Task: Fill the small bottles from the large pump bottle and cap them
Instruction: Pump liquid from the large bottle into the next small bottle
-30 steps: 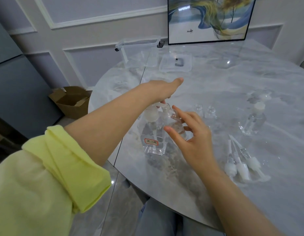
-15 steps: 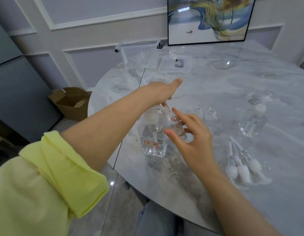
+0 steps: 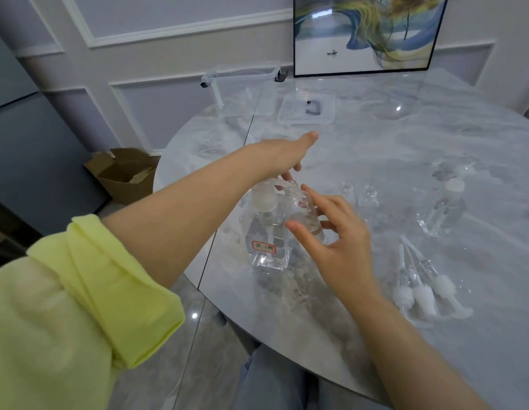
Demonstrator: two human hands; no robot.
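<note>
Head view: small bottle (image 3: 305,216) between right fingers (image 3: 298,229)

Left hand (image 3: 282,156) hid pump head of large pump bottle (image 3: 267,241); fingertips unseen. Right hand (image 3: 338,241) covered side of small bottle (image 3: 304,216). Red label (image 3: 263,247) unreadable.

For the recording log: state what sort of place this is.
Probably a room in a home, perhaps a dining area: a round marble-look table, a framed picture leaning against a panelled wall, and a cardboard box on the floor.

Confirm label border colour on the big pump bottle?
Red border on the label, head view.
</note>
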